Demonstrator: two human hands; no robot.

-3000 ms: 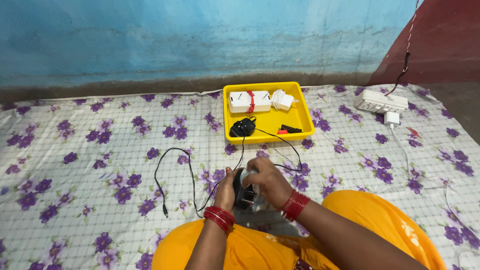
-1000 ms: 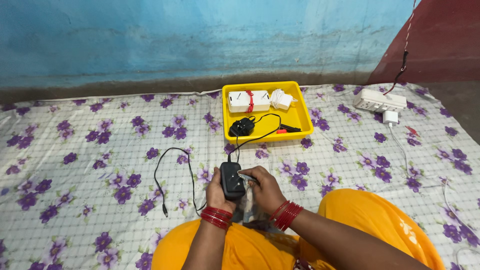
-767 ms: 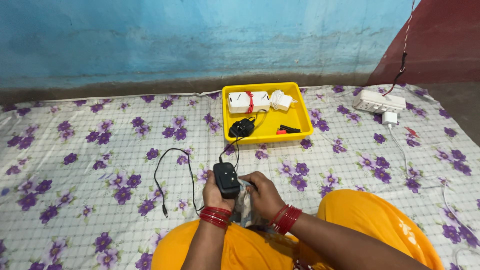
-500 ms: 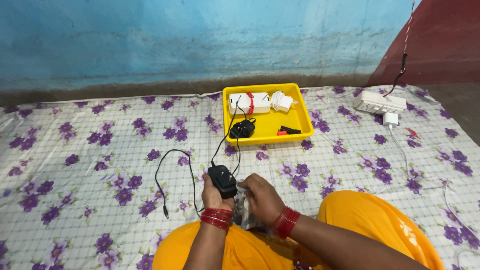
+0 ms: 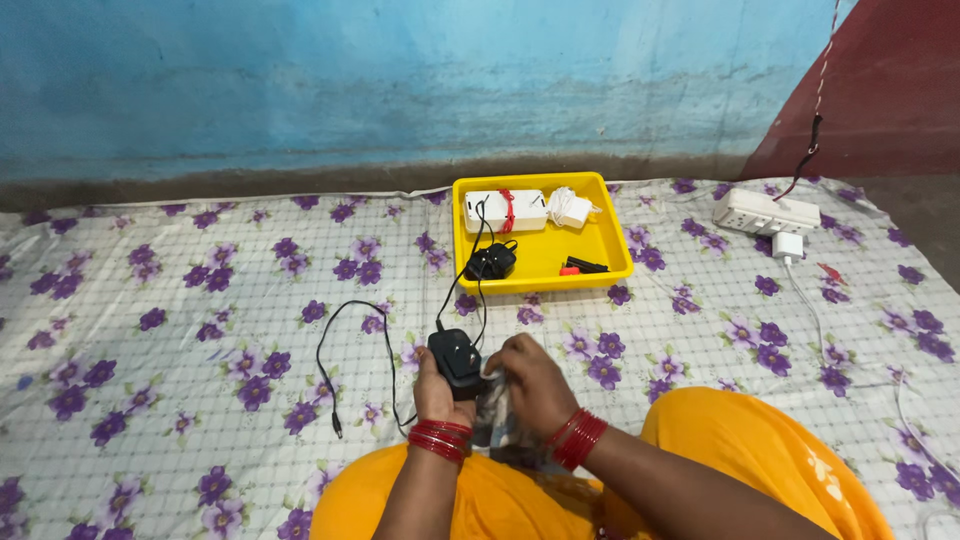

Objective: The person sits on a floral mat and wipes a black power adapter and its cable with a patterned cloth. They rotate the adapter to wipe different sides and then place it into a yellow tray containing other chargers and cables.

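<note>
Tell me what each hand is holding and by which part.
The left hand grips a black power adapter around its lower body, cable trailing off. The right hand holds a crumpled grey cloth against the adapter's side.

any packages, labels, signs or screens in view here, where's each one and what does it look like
No signs or screens show.
Crinkled clear plastic wrapper: under the right hand, beside the black adapter in the left hand.
White boxy item: back of the yellow tray, oblong, bound with a red band; whether it is a package I cannot tell.
</note>
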